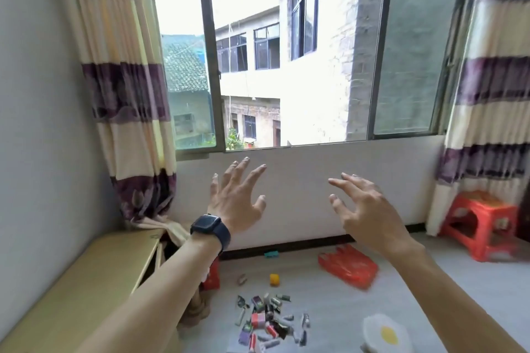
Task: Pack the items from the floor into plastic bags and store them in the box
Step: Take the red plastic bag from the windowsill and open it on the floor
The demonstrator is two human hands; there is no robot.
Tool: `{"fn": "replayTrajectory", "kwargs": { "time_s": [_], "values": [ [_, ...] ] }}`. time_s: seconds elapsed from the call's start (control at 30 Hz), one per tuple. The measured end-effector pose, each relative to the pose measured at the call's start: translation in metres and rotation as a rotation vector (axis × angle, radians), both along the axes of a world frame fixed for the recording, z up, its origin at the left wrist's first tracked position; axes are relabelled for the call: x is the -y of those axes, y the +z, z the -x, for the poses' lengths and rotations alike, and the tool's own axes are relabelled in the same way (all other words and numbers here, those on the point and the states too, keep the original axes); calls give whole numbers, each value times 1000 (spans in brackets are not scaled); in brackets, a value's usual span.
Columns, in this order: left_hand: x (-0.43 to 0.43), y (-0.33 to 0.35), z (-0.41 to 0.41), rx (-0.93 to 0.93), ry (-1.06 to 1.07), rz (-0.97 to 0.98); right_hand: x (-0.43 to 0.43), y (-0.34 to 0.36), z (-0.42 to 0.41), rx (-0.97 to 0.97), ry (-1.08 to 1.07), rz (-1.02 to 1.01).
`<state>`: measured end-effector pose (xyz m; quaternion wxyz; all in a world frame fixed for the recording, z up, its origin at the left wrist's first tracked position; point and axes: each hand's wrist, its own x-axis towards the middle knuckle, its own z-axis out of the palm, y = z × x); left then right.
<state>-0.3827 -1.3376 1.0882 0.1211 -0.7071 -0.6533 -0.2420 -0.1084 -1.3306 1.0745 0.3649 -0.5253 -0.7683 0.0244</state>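
Head view: the left hand and right hand are raised before the wall under the window. Each grip is released, with fingers spread, touching nothing. The items lie heaped on the floor between the forearms, with the red bags near them.

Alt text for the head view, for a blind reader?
The left hand and right hand are raised, open and empty, below a window. On the floor lie a pile of small items, a red bag and a yellow block.
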Motion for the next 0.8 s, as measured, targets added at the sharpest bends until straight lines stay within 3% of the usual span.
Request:
{"fn": "replayTrajectory", "kwargs": {
  "time_s": [0.33,0.8],
  "values": [
    [-218,27,-9,-54,-61,-51,-182,28,-33,118,-210,-82],
    [-470,-6,-124,-82,-21,-18,-421,6,-151,143,-177,-50]
  ]
}}
